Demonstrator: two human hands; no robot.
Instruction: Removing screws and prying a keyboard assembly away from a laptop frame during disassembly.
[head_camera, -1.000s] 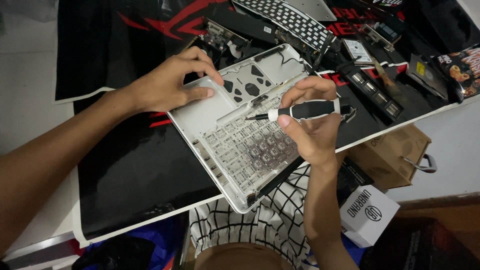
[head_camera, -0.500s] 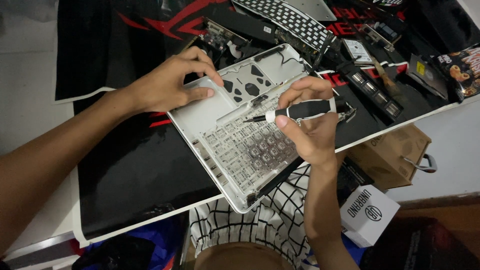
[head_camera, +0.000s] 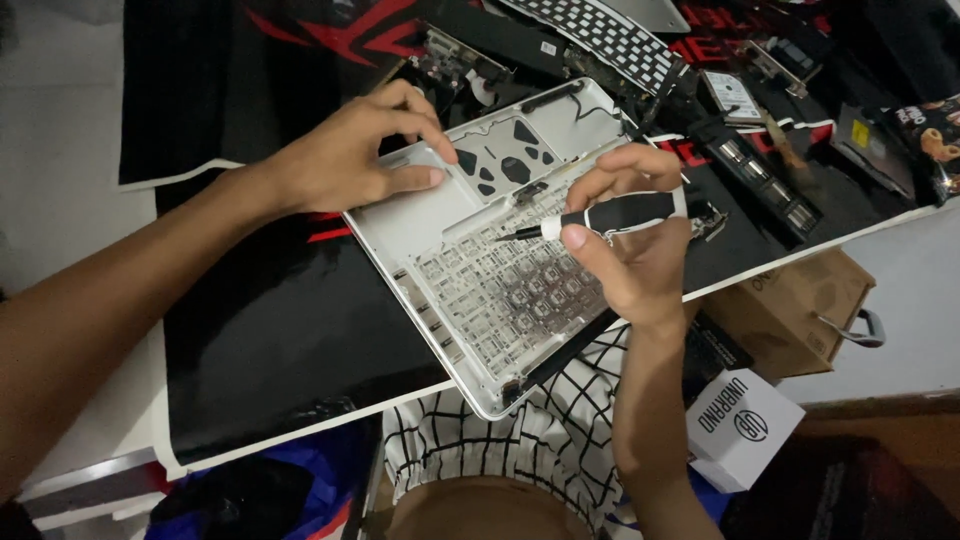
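Observation:
A silver laptop top case (head_camera: 405, 225) lies upside down on a black and red desk mat (head_camera: 260, 320), its keyboard grid facing up. My left hand (head_camera: 355, 155) presses on the case's upper left edge, fingers resting on the metal. My right hand (head_camera: 625, 245) grips a black and white screwdriver (head_camera: 600, 217) held almost level, its tip pointing left over the upper part of the keyboard grid, close to the trackpad area.
A loose keyboard panel (head_camera: 600, 35) and several dark laptop parts (head_camera: 760, 165) lie at the back right of the mat. Below the table's edge sit a brown cardboard box (head_camera: 790, 300) and a white box (head_camera: 745, 425). My checked shorts (head_camera: 500, 440) show underneath.
My right hand has tilted and rolled the screwdriver slightly, with its tip staying over the same spot. My left hand and the case have not moved.

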